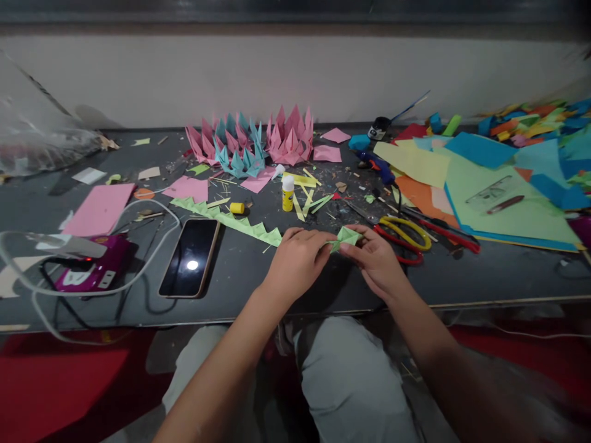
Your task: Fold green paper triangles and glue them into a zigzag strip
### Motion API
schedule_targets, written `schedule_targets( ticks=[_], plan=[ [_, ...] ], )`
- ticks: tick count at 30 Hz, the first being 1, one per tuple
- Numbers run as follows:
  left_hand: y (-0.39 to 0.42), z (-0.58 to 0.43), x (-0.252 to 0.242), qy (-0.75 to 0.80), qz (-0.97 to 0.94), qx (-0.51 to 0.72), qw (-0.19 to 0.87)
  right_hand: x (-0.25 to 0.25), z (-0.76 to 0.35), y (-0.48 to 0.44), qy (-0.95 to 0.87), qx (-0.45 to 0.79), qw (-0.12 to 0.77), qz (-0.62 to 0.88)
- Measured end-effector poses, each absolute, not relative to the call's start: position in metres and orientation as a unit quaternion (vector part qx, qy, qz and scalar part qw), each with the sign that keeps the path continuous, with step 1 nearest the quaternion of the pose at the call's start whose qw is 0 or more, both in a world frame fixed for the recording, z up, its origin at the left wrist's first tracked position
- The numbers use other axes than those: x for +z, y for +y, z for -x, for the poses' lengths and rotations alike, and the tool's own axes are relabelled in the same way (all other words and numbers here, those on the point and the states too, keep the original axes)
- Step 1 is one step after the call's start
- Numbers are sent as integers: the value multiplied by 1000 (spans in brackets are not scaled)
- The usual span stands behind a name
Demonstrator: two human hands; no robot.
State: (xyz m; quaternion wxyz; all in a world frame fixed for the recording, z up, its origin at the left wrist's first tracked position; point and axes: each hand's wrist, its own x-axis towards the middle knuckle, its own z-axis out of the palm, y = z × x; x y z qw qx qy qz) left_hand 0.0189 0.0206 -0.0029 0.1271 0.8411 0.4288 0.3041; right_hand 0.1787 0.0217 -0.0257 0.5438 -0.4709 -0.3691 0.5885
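Observation:
A long strip of folded light-green paper (240, 223) runs from the table's middle left to my hands, with a row of pointed folds along it. My left hand (300, 255) is closed on the strip near its right end. At that end, a folded green piece (347, 236) sits between the fingertips of my right hand (376, 258), which pinch it. The fingertips of both hands are close together, and part of the strip is hidden under my left hand. Just behind my left hand stands a glue stick (287, 193), uncapped, with its yellow cap (237, 208) lying to the left.
Pink and blue folded paper crowns (290, 138) stand at the back. A phone (190, 258), a purple box (95, 264) and white cables lie left. Scissors (406, 234), red-handled pliers (455, 237), a glue gun (378, 166) and coloured sheets (503, 197) are at right.

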Motion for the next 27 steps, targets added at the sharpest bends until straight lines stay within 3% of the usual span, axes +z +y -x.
schedule_targets(
  ticks=[8,17,22,27],
  plan=[
    [20,-21,-2,434,-845,281,137,-32,-181,23,-387,565,557,470],
    [20,-16,2,428,-851,249,175,-29,-180,9,-549,386,545,502],
    [20,-13,4,401,-877,233,124,-29,-186,-1,-665,268,472,513],
    [19,-17,2,362,-908,200,73,-17,-199,-12,-823,67,322,463]
  ],
)
